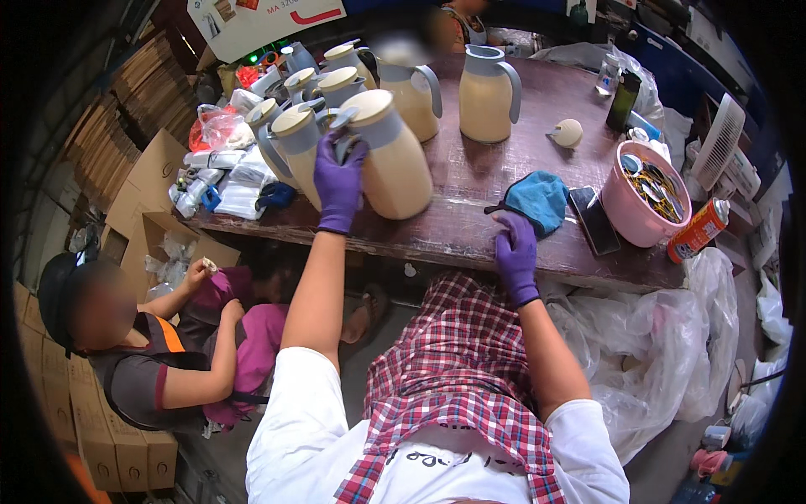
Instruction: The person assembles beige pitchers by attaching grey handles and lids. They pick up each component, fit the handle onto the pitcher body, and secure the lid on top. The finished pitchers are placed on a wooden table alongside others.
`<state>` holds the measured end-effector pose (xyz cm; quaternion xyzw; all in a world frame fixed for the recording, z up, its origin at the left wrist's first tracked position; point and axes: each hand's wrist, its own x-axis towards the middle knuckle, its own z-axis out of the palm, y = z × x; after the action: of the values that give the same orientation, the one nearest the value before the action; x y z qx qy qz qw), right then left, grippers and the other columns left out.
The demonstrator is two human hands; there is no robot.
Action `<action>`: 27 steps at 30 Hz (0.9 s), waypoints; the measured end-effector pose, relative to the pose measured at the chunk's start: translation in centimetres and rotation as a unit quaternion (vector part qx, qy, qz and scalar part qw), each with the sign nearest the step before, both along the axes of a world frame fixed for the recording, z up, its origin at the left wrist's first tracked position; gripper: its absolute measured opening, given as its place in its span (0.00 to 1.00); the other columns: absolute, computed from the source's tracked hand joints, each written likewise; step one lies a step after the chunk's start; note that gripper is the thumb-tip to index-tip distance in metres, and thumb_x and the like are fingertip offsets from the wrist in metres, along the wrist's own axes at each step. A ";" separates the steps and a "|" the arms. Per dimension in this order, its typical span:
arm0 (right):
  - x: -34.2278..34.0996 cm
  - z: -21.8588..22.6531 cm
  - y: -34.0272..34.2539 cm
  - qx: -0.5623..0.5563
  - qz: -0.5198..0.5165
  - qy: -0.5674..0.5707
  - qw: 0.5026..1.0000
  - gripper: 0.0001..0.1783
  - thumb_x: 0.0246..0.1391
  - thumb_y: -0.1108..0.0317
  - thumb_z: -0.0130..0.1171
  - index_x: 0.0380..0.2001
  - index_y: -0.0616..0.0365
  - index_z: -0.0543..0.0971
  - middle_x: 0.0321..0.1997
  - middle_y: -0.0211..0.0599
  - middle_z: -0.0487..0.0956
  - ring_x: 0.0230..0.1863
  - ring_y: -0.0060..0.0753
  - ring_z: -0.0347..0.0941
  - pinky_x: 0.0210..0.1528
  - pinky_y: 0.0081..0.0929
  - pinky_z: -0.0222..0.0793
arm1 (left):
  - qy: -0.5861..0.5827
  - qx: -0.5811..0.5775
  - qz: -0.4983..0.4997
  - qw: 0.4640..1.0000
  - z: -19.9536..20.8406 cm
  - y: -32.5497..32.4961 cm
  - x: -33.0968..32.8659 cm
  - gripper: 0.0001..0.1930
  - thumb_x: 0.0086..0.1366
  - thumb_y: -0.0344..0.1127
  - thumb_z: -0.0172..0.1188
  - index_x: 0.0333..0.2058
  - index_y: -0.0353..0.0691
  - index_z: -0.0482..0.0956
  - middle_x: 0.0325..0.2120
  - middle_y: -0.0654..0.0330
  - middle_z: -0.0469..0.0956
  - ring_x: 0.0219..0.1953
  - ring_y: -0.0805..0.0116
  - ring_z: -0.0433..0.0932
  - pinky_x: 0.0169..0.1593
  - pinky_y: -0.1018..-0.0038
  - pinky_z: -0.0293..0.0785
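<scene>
My left hand, in a purple glove, is closed round the grey handle of a cream vacuum jug at the table's front edge. That jug has a grey collar and a cream lid; part of its handle is hidden by my fingers. Close on its left stands another cream jug. My right hand, also in a purple glove, rests at the table edge with its fingers loosely bent and apart, nothing visible in them. Just beyond it lies a blue cap.
Several more jugs stand behind, one lidless jug apart. On the table are a cream stopper, a phone, a pink bucket of small parts and a spray can. A seated person is at left.
</scene>
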<state>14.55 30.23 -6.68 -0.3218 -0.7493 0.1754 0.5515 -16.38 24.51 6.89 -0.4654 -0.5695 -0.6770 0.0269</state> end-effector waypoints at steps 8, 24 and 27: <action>-0.6 0.1 -1.3 0.019 0.008 -0.104 0.994 0.11 0.51 0.70 0.59 0.38 0.49 0.83 0.41 0.35 0.83 0.47 0.43 0.77 0.52 0.39 0.69 | 0.129 -0.033 0.165 0.977 -0.1 1.0 -6.2 0.33 0.56 0.38 0.74 0.58 0.35 0.71 0.52 0.49 0.76 0.53 0.55 0.75 0.59 0.63 0.69; 0.6 2.0 -2.9 0.034 0.054 -0.099 0.993 0.09 0.44 0.66 0.61 0.32 0.47 0.81 0.37 0.31 0.79 0.43 0.41 0.76 0.50 0.40 0.71 | 0.100 -0.130 -0.024 0.986 -3.4 21.5 18.1 0.36 0.57 0.46 0.72 0.60 0.36 0.70 0.49 0.48 0.73 0.47 0.52 0.75 0.54 0.58 0.73; 0.1 1.7 -3.3 0.031 0.058 -0.082 0.994 0.09 0.43 0.66 0.62 0.32 0.47 0.80 0.36 0.31 0.78 0.44 0.41 0.75 0.50 0.40 0.70 | 0.125 -0.213 0.097 0.964 -3.5 27.4 17.2 0.36 0.55 0.54 0.73 0.54 0.34 0.75 0.49 0.43 0.74 0.47 0.45 0.76 0.54 0.54 0.73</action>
<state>14.70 26.91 -4.96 -0.2736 -0.8146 0.1570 0.4867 0.78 51.91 3.42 -0.4837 -0.7350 -0.4708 0.0636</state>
